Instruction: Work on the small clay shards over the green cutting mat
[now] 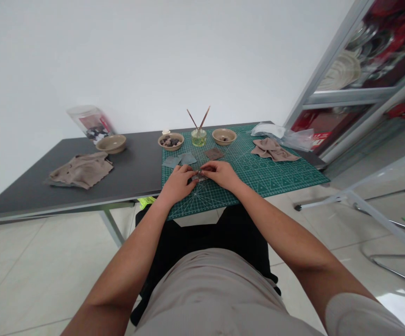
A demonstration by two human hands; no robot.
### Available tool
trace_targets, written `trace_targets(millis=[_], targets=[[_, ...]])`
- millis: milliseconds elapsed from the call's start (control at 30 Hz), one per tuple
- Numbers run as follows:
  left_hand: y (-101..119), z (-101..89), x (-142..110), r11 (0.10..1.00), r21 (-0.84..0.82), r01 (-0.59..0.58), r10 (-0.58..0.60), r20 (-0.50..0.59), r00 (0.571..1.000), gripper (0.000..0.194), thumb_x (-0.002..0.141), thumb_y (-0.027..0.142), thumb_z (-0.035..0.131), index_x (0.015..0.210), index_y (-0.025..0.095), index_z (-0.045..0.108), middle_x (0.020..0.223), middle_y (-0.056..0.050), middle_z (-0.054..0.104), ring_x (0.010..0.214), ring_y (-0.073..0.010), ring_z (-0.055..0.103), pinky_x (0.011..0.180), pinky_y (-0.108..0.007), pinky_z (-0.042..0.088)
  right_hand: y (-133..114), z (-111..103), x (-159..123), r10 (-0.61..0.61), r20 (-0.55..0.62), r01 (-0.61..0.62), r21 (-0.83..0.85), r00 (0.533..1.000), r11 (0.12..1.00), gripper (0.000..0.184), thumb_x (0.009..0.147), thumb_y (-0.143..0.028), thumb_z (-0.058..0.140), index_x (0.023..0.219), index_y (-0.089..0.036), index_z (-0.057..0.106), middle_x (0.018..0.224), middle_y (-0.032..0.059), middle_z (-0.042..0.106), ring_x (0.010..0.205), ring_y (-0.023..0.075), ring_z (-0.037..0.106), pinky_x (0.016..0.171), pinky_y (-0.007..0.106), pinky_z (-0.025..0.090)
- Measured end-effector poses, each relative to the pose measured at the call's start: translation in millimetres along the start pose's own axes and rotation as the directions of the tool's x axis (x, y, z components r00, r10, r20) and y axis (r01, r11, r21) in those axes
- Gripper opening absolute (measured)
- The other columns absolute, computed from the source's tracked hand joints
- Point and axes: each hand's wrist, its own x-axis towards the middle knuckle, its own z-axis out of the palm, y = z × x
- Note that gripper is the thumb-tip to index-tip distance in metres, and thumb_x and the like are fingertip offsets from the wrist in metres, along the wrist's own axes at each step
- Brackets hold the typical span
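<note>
My left hand (pixel 178 183) and my right hand (pixel 222 174) meet over the green cutting mat (pixel 247 175). Their fingertips pinch a small grey-brown piece (pixel 199 177) from both sides; fingers hide most of it, so its kind is unclear. Just beyond the left hand lie thin grey-blue squares (pixel 188 158). A brown square (pixel 214 154) rests past the right hand. Farther back stands a glass jar (pixel 199 138) of yellowish liquid with two thin brushes (pixel 205 116) leaning in it.
Behind the hands are a bowl of dark lumps (pixel 171 142) and a bowl with small bits (pixel 224 136). A crumpled brown cloth (pixel 272 150) and plastic bag (pixel 295 137) lie right. Leftward are another cloth (pixel 81 170), an empty-looking bowl (pixel 111 144) and a clear container (pixel 88 122).
</note>
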Motion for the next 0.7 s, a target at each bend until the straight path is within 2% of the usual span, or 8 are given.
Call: trace_targets(millis=[133, 233, 433, 567, 700], targets=[[-0.2, 0.1, -0.4, 1.000, -0.006, -0.003, 0.003, -0.007, 1.000, 0.033, 0.090, 0.032, 0.052, 0.117, 0.019, 0.068, 0.113, -0.010, 0.060, 0.102, -0.0269, 0.050, 0.096, -0.046, 0.045, -5.4, 2.2, -1.7, -0.020, -0.037, 0.014, -0.139, 0.999, 0.990, 0.012, 0.081, -0.021, 0.067, 0.090, -0.020, 0.076, 0.085, 0.0024, 0.071, 0.077, 0.0144, 0.065, 0.073, 0.026, 0.048], [-0.9, 0.9, -0.2, 1.000, -0.007, -0.002, 0.002, -0.009, 1.000, 0.032, 0.090, 0.032, 0.053, 0.116, 0.020, 0.068, 0.113, -0.009, 0.060, 0.103, -0.0269, 0.050, 0.096, -0.046, 0.045, -9.0, 5.9, -2.6, -0.051, -0.089, 0.027, -0.252, 0.995, 0.967, 0.015, 0.083, -0.019, 0.066, 0.094, -0.020, 0.076, 0.092, 0.0044, 0.069, 0.080, 0.0147, 0.063, 0.078, 0.027, 0.048], [-1.5, 1.8, 0.7, 1.000, 0.004, -0.008, 0.008, -0.024, 1.000, 0.028, 0.089, 0.032, 0.055, 0.110, 0.017, 0.068, 0.112, -0.010, 0.061, 0.102, -0.0266, 0.052, 0.097, -0.046, 0.045, -13.2, 15.9, -1.9, -0.099, -0.068, 0.057, -0.450, 0.993, 0.891, 0.015, 0.086, -0.029, 0.065, 0.085, -0.019, 0.075, 0.086, 0.0072, 0.067, 0.088, 0.0201, 0.061, 0.081, 0.031, 0.045], [-1.1, 1.5, 0.7, 1.000, 0.002, -0.007, 0.007, -0.024, 1.000, 0.028, 0.089, 0.032, 0.054, 0.108, 0.017, 0.068, 0.111, -0.010, 0.061, 0.102, -0.0269, 0.051, 0.096, -0.046, 0.045, -15.3, 17.9, -3.3, -0.091, -0.063, 0.050, -0.481, 0.994, 0.875, 0.012, 0.085, -0.027, 0.066, 0.085, -0.018, 0.074, 0.086, 0.0072, 0.069, 0.087, 0.0200, 0.061, 0.079, 0.031, 0.045], [0.2, 1.2, -0.2, 1.000, -0.003, 0.001, -0.001, -0.021, 1.000, 0.028, 0.090, 0.032, 0.053, 0.109, 0.018, 0.068, 0.112, -0.009, 0.061, 0.103, -0.0269, 0.051, 0.096, -0.047, 0.045, -16.0, 10.1, -8.7, -0.084, -0.023, 0.065, -0.455, 0.996, 0.888, 0.011, 0.084, -0.026, 0.068, 0.086, -0.019, 0.075, 0.087, 0.0066, 0.071, 0.086, 0.0196, 0.062, 0.079, 0.031, 0.044]])
